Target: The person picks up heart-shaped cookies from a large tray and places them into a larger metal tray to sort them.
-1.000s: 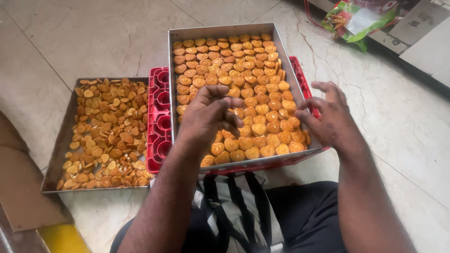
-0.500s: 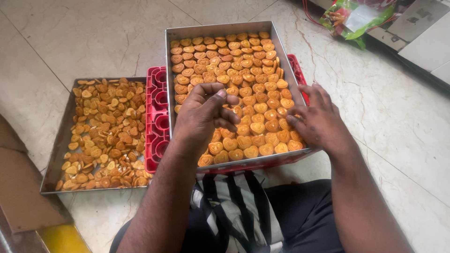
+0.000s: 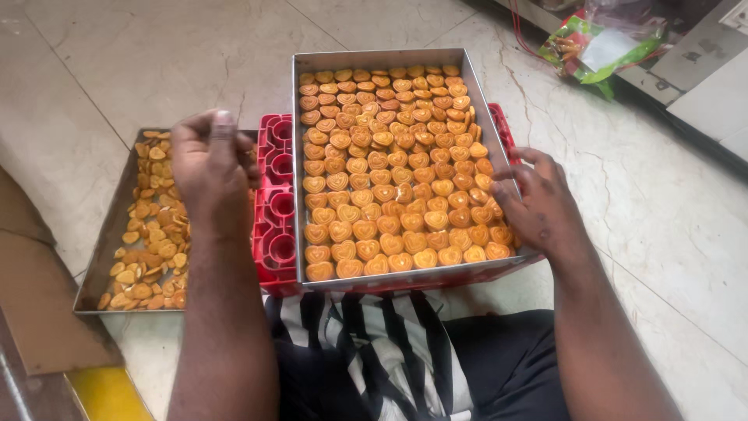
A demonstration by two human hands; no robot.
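Observation:
A metal tray (image 3: 374,56) packed with rows of orange heart-shaped biscuits (image 3: 389,187) rests on a red plastic crate (image 3: 276,203) in front of my knees. My right hand (image 3: 538,203) lies on the tray's right rim, fingers spread, holding nothing. My left hand (image 3: 210,168) hovers over the crate's left side and the edge of a second metal tray (image 3: 101,257). Its fingers are curled in, and I see only its back, so anything inside is hidden. The second tray holds loose, jumbled biscuits (image 3: 148,226).
Both trays sit on a pale marble floor. A clear bag with green and red packaging (image 3: 600,47) lies at the far right by a ledge. Brown cardboard (image 3: 39,304) and a yellow object (image 3: 109,394) are at the near left.
My left hand has left the middle of the full tray and swung left, over the crate toward the loose-biscuit tray. My right hand has settled lower on the right rim.

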